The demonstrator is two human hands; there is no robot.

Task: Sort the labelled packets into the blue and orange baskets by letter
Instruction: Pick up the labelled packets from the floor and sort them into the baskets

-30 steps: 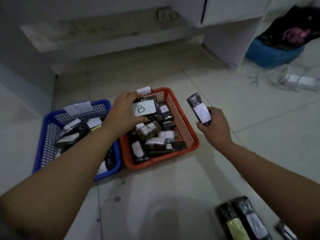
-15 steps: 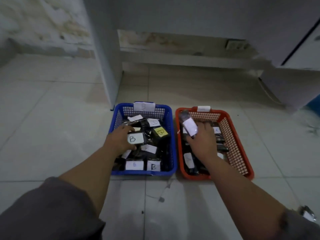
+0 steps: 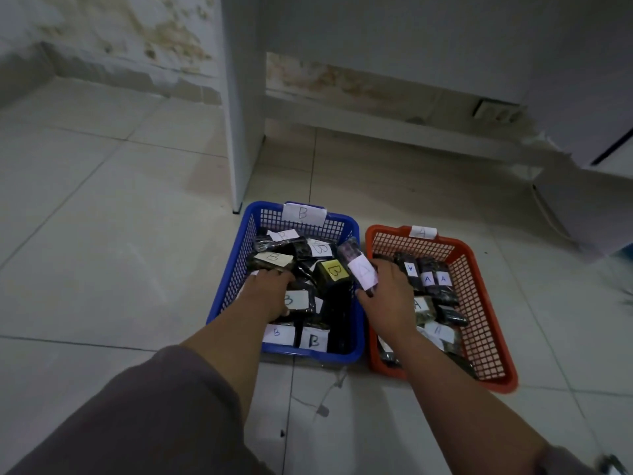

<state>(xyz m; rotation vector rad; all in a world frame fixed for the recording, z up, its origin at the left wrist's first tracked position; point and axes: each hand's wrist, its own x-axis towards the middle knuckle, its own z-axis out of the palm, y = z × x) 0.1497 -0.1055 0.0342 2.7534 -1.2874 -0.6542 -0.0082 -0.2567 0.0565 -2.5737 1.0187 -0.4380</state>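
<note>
The blue basket (image 3: 233, 279), tagged B, stands left of the orange basket (image 3: 479, 303), tagged A. Both hold several dark packets with letter labels. My left hand (image 3: 270, 293) is inside the blue basket, its fingers curled round a dark packet with a white B label (image 3: 297, 300) that lies on the pile. My right hand (image 3: 387, 296) is over the near left part of the orange basket and grips a dark packet with a white label (image 3: 359, 269). That packet sticks up and leans over the gap between the baskets.
Pale floor tiles surround the baskets. A white cabinet panel (image 3: 243, 114) stands just behind the blue basket, with a low ledge (image 3: 394, 125) and a stained wall behind. A thin cable (image 3: 329, 389) lies on the floor in front of the baskets.
My left hand carried the B packet from over the orange basket into the blue one and lowered it onto the pile. My right hand brought its packet over the orange basket. The view swung left.
</note>
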